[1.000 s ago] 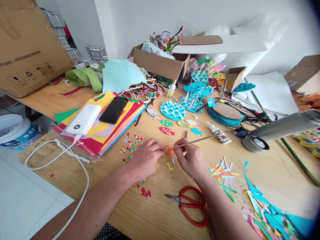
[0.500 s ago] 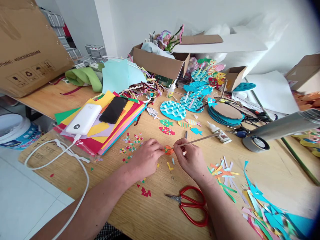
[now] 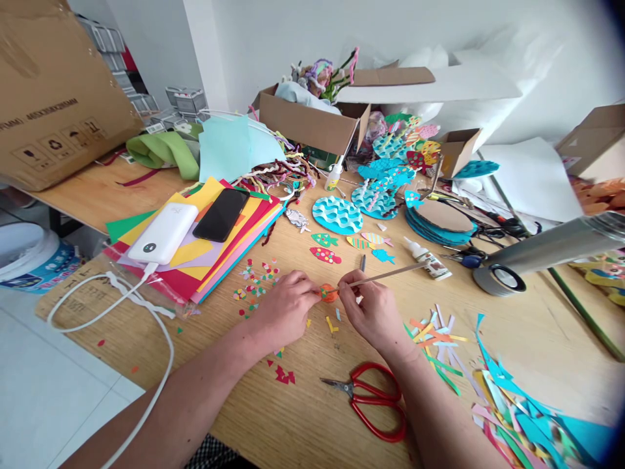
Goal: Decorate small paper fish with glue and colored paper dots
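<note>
Between my hands lies a small orange paper fish (image 3: 329, 294) with coloured bits on it. My left hand (image 3: 291, 304) pinches its left end, fingers closed. My right hand (image 3: 370, 311) is closed on a thin wooden stick (image 3: 390, 273), its tip touching or close to the fish's right side. Small paper dots (image 3: 254, 280) are scattered left of the fish, and red scraps (image 3: 284, 375) lie nearer me. Red-handled scissors (image 3: 374, 398) rest by my right forearm. Beyond my hands sit finished-looking paper fish, including a red dotted fish (image 3: 325, 255) and a green fish (image 3: 324, 240).
Coloured paper sheets (image 3: 209, 280) carry a white power bank (image 3: 163, 233) and a black phone (image 3: 222, 215). A glue bottle (image 3: 428, 259), a roll of tape (image 3: 500, 281) and blue discs (image 3: 442, 225) stand to the right. Cut paper strips (image 3: 527, 417) spread at the lower right.
Almost nothing differs. Both hands stay at the orange fish; the right hand and stick have shifted very slightly.
</note>
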Demonstrator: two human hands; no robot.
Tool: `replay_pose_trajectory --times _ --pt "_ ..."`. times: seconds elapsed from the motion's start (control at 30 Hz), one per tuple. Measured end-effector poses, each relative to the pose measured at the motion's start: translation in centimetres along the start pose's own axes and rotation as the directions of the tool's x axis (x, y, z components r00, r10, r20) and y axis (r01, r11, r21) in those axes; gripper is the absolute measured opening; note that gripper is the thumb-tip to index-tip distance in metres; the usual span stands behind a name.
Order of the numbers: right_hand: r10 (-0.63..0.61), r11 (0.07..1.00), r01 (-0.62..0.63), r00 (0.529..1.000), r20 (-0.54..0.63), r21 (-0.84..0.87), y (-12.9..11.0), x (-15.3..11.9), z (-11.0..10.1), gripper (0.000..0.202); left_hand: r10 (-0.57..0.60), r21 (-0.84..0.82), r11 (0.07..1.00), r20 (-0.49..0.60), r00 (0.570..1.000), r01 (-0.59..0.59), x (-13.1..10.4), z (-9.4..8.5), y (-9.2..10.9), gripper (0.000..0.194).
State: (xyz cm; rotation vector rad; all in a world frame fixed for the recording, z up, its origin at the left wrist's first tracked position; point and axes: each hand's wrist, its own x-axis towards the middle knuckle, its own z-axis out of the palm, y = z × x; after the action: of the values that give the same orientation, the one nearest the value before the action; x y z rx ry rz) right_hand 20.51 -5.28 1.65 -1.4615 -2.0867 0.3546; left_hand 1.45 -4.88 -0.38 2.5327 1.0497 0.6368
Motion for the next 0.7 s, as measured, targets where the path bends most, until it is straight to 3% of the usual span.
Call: replay_pose_trajectory --times 0.7 --pt "0.065 0.986 -0.056 0.996 -0.053 0.159 0.37 0.01 0.07 0.022 -0.002 -0.009 1.0 0.003 1.0 0.002 0.03 -0.05 0.08 0.035"
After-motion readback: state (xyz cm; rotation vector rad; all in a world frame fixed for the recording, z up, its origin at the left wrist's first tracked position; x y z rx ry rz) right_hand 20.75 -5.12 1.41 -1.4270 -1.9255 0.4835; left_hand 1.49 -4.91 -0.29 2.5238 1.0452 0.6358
